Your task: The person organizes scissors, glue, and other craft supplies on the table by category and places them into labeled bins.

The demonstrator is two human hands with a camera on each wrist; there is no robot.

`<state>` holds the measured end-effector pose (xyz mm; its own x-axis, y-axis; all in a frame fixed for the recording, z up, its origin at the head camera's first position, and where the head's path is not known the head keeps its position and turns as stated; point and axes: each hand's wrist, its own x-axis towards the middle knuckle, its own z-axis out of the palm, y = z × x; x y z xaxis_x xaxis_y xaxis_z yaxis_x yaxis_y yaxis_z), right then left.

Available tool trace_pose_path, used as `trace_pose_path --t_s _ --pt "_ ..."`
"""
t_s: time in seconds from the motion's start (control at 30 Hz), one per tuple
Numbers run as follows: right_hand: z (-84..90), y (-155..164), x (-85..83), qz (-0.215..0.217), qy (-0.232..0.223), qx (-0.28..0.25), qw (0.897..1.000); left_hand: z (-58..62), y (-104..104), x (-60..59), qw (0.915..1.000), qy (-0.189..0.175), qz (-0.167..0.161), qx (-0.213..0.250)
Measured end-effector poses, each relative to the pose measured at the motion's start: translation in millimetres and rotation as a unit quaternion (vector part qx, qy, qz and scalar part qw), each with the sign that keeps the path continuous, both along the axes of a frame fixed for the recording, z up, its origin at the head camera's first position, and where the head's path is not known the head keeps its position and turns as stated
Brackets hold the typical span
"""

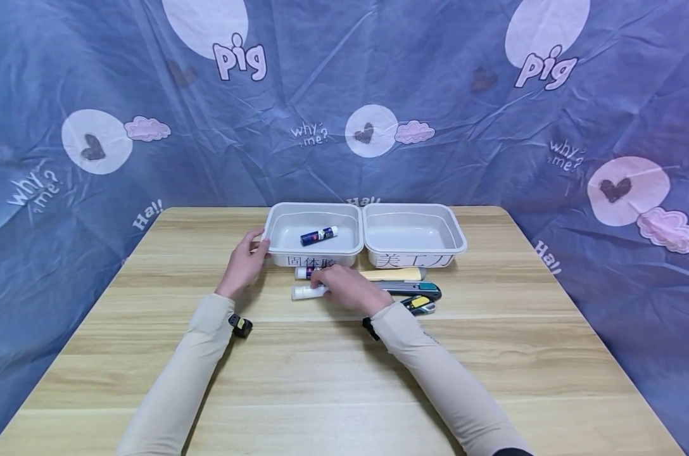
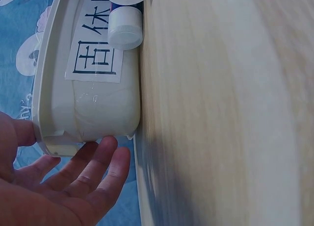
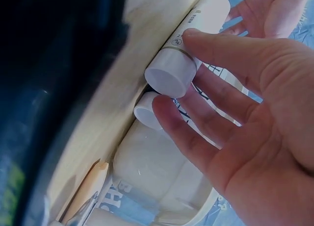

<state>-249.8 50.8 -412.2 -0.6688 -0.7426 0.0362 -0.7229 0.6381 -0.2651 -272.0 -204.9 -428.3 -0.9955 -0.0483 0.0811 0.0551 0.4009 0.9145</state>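
Observation:
My left hand touches the left end of a white plastic box, thumb at its rim and relaxed fingers against its wall, as the left wrist view shows. A blue glue stick with a white cap lies in this box. Over the table in front, my right hand pinches a white glue stick between thumb and fingers. Just behind it, another glue stick with a white cap lies against the labelled front of the box, partly covered by the right hand.
A second white box stands to the right, with its own printed label. In front of it lie a yellow utility knife, a black and teal one and a smaller black and yellow one. The right hand hides their left ends.

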Motion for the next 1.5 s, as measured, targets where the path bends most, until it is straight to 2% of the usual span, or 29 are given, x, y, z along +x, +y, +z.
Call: trace_pose_path --t_s 0.6,1.17,1.5 --pt "3.9 4.2 -1.0 -0.012 -0.019 -0.006 1.0 1.4 1.4 0.4 1.0 -0.002 0.007 0.0" --pt "13.6 11.4 -3.5 -0.017 -0.012 -0.031 0.999 2.0 1.5 -0.2 0.9999 -0.003 0.009 0.01" --pt "17.8 13.8 -4.6 -0.026 -0.008 -0.028 0.999 3.0 1.6 0.7 0.9999 -0.008 0.008 0.009"
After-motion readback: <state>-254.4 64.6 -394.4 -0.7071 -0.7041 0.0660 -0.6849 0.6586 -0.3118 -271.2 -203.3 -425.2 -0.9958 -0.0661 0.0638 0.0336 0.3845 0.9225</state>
